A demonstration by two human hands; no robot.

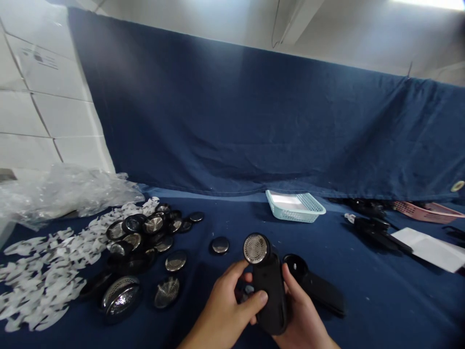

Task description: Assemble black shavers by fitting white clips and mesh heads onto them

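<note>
Between my two hands is a black fabric shaver (269,293), held upright with its round perforated metal head (255,248) at the top facing me. My left hand (232,303) grips it from the left, thumb lying across the front of the body. On the right side my right hand (301,310) wraps the body, its thumb along the edge and its other fingers hidden behind. Just beyond my right hand a second black shaver body (321,291) lies on the blue cloth, its round end an open cup. A loose metal shaver head (220,245) lies behind my left hand.
At left are a pile of black-rimmed metal shaver heads (134,240), many white plastic pieces (47,276) and clear plastic bags (69,191). Farther back stands a light blue basket (294,215). Black parts (378,232), a white sheet (430,248) and a pink basket (428,212) are at right.
</note>
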